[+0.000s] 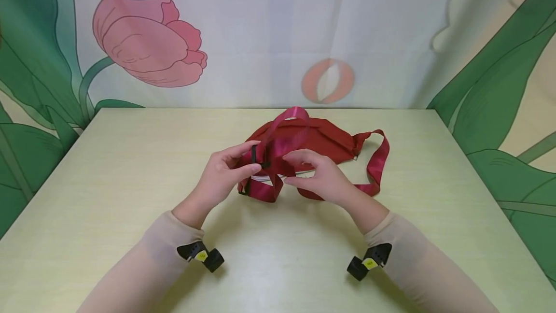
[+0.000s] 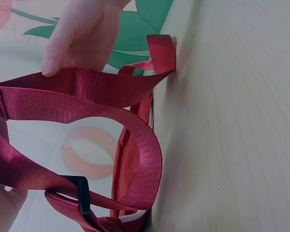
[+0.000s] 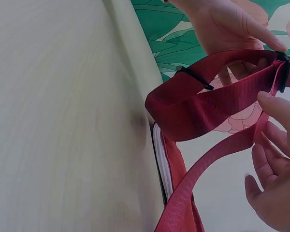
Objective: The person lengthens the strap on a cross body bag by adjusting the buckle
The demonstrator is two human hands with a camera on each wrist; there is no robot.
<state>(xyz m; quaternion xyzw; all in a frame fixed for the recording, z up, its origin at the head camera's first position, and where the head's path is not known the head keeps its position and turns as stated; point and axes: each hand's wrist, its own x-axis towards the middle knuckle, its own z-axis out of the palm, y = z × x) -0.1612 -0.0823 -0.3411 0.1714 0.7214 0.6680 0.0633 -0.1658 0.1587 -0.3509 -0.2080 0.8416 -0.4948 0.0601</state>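
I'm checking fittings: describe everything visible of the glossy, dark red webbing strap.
The dark red webbing strap looks woven, glossy and flat, with black plastic-looking buckles. It twists, one loop arching up in front of the red fabric bag, another stretch curving out from the bag's tapered right end. The left hand pinches it at a buckle; whether the right hand grips it is unclear.

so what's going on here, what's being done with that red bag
A person is handling the dark red strap of a red bag with both hands. The left hand pinches the strap at a black slider; the right hand is at the strap just beside it, though how firmly it grips is hard to tell. The bag sits on the table, part of its strap looped up, still attached.
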